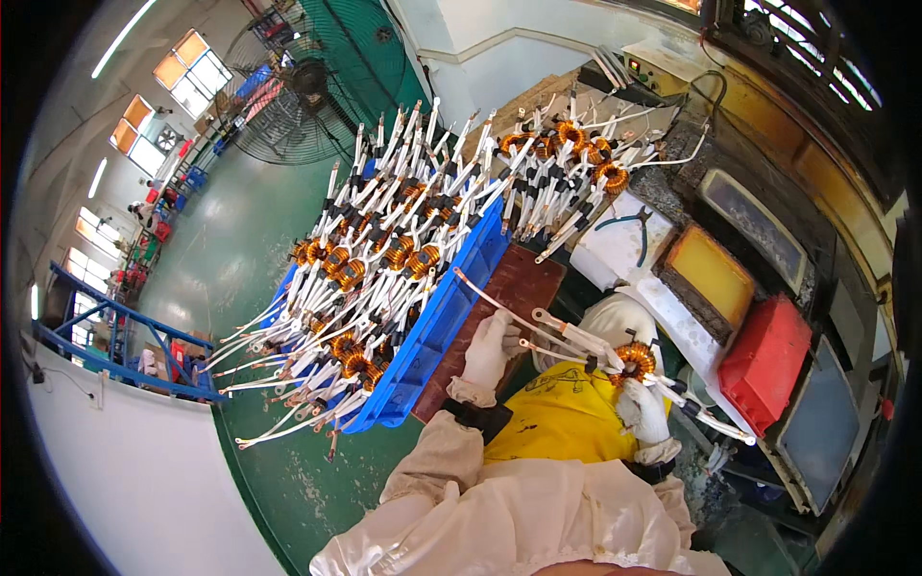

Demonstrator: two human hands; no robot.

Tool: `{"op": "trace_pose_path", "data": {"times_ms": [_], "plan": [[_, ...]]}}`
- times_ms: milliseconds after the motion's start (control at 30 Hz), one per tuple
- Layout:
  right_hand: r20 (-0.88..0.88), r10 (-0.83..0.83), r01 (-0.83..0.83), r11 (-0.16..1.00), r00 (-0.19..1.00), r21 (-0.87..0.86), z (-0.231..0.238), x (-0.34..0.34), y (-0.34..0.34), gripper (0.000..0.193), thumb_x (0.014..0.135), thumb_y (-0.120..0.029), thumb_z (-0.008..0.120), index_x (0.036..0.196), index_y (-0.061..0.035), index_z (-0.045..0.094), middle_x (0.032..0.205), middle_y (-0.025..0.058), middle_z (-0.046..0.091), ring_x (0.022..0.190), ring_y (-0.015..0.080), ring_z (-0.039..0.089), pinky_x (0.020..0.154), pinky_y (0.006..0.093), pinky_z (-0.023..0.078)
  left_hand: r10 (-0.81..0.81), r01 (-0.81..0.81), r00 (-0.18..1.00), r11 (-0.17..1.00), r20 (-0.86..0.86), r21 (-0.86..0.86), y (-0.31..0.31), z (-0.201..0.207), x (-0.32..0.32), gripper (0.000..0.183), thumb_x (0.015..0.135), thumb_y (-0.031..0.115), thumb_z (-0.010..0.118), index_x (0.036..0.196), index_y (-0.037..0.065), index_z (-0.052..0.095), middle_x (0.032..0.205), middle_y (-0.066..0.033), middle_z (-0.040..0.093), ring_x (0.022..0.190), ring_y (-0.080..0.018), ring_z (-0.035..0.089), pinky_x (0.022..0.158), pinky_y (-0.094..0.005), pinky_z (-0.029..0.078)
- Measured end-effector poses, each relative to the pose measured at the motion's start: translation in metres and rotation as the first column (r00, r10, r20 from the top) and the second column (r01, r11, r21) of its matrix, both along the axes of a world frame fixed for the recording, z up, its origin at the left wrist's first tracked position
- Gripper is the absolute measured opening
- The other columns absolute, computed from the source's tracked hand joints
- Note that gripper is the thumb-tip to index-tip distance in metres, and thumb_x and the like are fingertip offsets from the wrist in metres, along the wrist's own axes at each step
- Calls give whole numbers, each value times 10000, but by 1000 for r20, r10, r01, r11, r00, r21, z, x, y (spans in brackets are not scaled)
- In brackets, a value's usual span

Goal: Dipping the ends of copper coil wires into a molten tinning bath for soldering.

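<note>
My right hand (642,411), in a white glove, is closed around a toroidal coil (636,362) wound with copper wire. White-sleeved leads with metal lugs stick out from the coil to both sides, some with black bands. My left hand (495,348), also gloved, has its fingers bent against a long white lead (530,324) of this coil; the lead's bare end points up and left past the fingers. Left of my hands, a blue crate (432,350) is heaped with similar coils (399,252) and their white leads.
More coils (574,134) are piled behind the crate. Pliers (642,230) lie on a white surface at the right. Beside them are a tray with a yellow surface (711,276), a red bin (768,365) and a grey panel (821,427). A large fan (307,82) stands far left.
</note>
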State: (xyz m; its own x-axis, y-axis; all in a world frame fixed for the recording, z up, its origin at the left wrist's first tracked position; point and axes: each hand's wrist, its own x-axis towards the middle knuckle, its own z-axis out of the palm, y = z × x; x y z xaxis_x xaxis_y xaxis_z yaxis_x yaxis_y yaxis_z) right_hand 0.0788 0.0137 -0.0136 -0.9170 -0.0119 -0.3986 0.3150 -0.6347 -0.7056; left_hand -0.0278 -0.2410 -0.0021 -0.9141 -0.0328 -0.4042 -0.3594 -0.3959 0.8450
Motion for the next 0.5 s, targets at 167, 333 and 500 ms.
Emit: {"op": "trace_pose_path", "data": {"times_ms": [167,333,500], "plan": [[-1,-35,35,999,999,-17,2,-1,0,123,828,-101,547,920,-58,477,586,-24,456,397,62,387,351,207,280,-25,9,997,976,70,219,-14,1,-4,364,874,378,526,1030,50,522,773,-35,525,637,-118,488,592,-263,430],[34,-29,29,1000,999,4,-18,0,5,153,830,-106,540,964,-59,482,633,-23,479,438,59,414,376,198,315,-51,47,998,994,38,99,-21,18,-10,372,881,406,502,959,46,551,714,-15,521,613,-95,473,553,-244,419],[-72,53,-63,986,996,-155,-15,2,10,215,830,-126,548,1031,-79,486,735,-18,514,560,48,464,449,182,369,122,-136,978,988,-167,-73,-40,24,-19,369,895,383,485,856,31,590,634,4,528,494,-70,472,445,-227,457]]}}
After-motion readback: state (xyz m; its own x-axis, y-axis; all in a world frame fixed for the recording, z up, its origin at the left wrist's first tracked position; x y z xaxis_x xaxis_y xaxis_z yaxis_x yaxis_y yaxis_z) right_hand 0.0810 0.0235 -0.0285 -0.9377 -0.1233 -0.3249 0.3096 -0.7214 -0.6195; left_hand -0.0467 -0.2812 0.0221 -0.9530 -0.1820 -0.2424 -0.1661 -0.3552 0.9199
